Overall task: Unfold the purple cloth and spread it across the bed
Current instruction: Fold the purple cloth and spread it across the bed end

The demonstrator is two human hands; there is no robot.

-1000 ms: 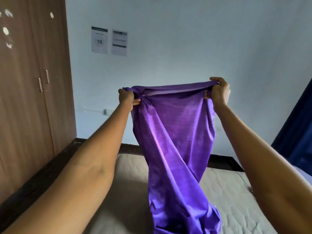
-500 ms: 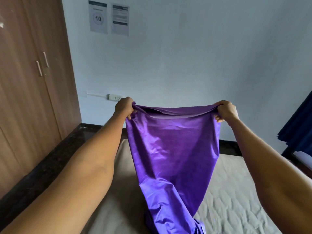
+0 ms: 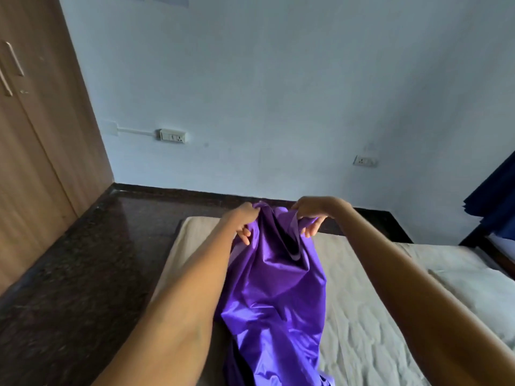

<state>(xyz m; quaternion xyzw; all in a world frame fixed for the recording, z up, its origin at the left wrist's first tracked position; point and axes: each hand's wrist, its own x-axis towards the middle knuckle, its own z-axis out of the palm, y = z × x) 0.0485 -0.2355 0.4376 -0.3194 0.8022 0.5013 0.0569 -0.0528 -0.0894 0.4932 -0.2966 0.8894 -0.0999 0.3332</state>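
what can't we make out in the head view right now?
- purple cloth: lower end cut off by the bottom frame edge; its bunched folds hide how far it is unfolded.
- left hand and right hand: some fingers buried in cloth folds.
- bed: near part hidden by arms and cloth, right side cut by the frame.
- wall papers at the top edge: cropped, unreadable.
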